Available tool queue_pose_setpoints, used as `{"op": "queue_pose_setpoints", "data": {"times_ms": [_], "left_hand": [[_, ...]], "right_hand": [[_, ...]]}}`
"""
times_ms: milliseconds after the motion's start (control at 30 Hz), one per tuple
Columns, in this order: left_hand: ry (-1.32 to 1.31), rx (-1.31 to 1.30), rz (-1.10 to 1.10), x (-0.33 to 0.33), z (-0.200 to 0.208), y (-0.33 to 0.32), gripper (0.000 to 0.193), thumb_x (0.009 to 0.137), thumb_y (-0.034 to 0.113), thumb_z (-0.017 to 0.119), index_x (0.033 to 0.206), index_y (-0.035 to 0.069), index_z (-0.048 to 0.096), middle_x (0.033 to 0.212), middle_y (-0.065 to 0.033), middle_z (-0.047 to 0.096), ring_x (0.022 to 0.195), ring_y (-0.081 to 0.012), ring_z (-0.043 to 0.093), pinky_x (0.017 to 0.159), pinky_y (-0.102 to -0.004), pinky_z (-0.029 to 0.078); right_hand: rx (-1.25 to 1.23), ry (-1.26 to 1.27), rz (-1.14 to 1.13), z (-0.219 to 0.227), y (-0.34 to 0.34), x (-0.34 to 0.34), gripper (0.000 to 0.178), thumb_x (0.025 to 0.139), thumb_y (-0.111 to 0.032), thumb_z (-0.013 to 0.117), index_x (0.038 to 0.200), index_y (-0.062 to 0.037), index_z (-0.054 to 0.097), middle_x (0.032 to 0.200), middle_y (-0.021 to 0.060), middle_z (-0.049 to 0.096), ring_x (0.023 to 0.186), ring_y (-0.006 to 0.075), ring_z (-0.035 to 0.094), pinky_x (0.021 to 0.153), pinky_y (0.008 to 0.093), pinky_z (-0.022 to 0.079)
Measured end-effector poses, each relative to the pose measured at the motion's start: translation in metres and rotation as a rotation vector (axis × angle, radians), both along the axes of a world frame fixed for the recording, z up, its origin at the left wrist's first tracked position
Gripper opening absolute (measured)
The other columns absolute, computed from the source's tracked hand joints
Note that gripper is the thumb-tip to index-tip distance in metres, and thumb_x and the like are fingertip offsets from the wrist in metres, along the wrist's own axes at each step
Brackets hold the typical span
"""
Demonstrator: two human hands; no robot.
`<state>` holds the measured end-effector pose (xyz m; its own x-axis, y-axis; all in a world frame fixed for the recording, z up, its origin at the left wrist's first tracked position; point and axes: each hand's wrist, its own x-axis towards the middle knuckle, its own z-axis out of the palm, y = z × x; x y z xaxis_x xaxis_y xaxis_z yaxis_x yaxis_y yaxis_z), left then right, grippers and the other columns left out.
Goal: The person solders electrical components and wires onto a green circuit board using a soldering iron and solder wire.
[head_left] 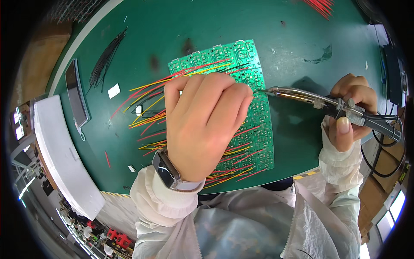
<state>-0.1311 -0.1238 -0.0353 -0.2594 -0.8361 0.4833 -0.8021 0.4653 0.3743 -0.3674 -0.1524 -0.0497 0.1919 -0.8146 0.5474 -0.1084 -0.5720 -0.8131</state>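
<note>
A panel of green circuit boards [261, 146] lies on the green mat, with red, yellow and black wires [146, 86] running across it and off its left side. My left hand [205, 116], a watch on its wrist, is over the middle of the panel. Its fingers are curled together near the right-hand column of boards; whatever they pinch is hidden beneath them. From the right, my right hand [355, 103] grips a soldering iron [340, 108] with a thin metal feed tube along it. The iron's tip points left, at the panel's right edge by my left fingertips.
Black wires [105, 58] lie in a bundle at the far left, near a phone [76, 93]. Red wires [320, 7] lie at the far right. Small white pieces [114, 91] are scattered left of the panel. The iron's black cable [366, 162] loops at the right.
</note>
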Motion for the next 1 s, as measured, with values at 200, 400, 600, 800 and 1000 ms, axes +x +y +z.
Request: {"op": "queue_pose_setpoints", "data": {"times_ms": [200, 400, 600, 800, 1000], "left_hand": [[-0.031, -0.009, -0.011, 0.0011, -0.0023, -0.0002, 0.018, 0.064, 0.003, 0.071, 0.076, 0.009, 0.06, 0.075, 0.0015, 0.056, 0.068, -0.0155, 0.054, 0.07, -0.0316, 0.038], [-0.058, -0.023, 0.002, 0.0014, -0.0066, -0.0015, 0.019, 0.063, 0.002, 0.072, 0.076, 0.01, 0.06, 0.075, 0.0017, 0.056, 0.067, -0.0155, 0.054, 0.07, -0.0311, 0.038], [-0.052, -0.051, 0.0, 0.0029, -0.0091, -0.0025, 0.021, 0.062, 0.0, 0.071, 0.076, 0.01, 0.059, 0.074, 0.0019, 0.056, 0.066, -0.0153, 0.054, 0.068, -0.0305, 0.037], [-0.042, -0.059, -0.003, 0.0022, -0.0104, -0.0036, 0.022, 0.061, 0.0, 0.071, 0.076, 0.009, 0.058, 0.074, 0.002, 0.056, 0.067, -0.0152, 0.054, 0.068, -0.0304, 0.036], [-0.042, -0.05, -0.006, 0.0019, -0.0085, -0.0033, 0.022, 0.061, 0.001, 0.071, 0.076, 0.009, 0.058, 0.073, 0.0019, 0.056, 0.067, -0.0154, 0.054, 0.067, -0.0306, 0.036]], "right_hand": [[-0.025, -0.002, -0.005, -0.0015, -0.0009, 0.0006, 0.037, 0.071, -0.027, 0.066, 0.089, -0.0034, 0.044, 0.078, 0.0088, 0.044, 0.065, 0.0168, 0.046, 0.058, 0.0269, 0.039], [-0.024, 0.003, 0.048, -0.0018, -0.0033, -0.0029, 0.037, 0.069, -0.025, 0.067, 0.09, -0.0039, 0.046, 0.078, 0.0087, 0.044, 0.064, 0.0164, 0.046, 0.057, 0.0252, 0.037], [-0.009, -0.002, 0.054, -0.001, -0.0029, -0.0025, 0.038, 0.068, -0.025, 0.068, 0.091, -0.004, 0.046, 0.078, 0.0088, 0.045, 0.064, 0.0163, 0.046, 0.057, 0.025, 0.037], [-0.019, 0.016, 0.058, -0.0006, -0.0027, -0.0041, 0.038, 0.068, -0.025, 0.068, 0.091, -0.0038, 0.046, 0.078, 0.009, 0.045, 0.064, 0.0165, 0.046, 0.057, 0.0252, 0.037], [-0.006, 0.016, 0.065, -0.0002, -0.0009, -0.0029, 0.038, 0.068, -0.024, 0.068, 0.091, -0.0036, 0.046, 0.079, 0.0095, 0.045, 0.065, 0.0171, 0.046, 0.058, 0.0263, 0.036]]}}
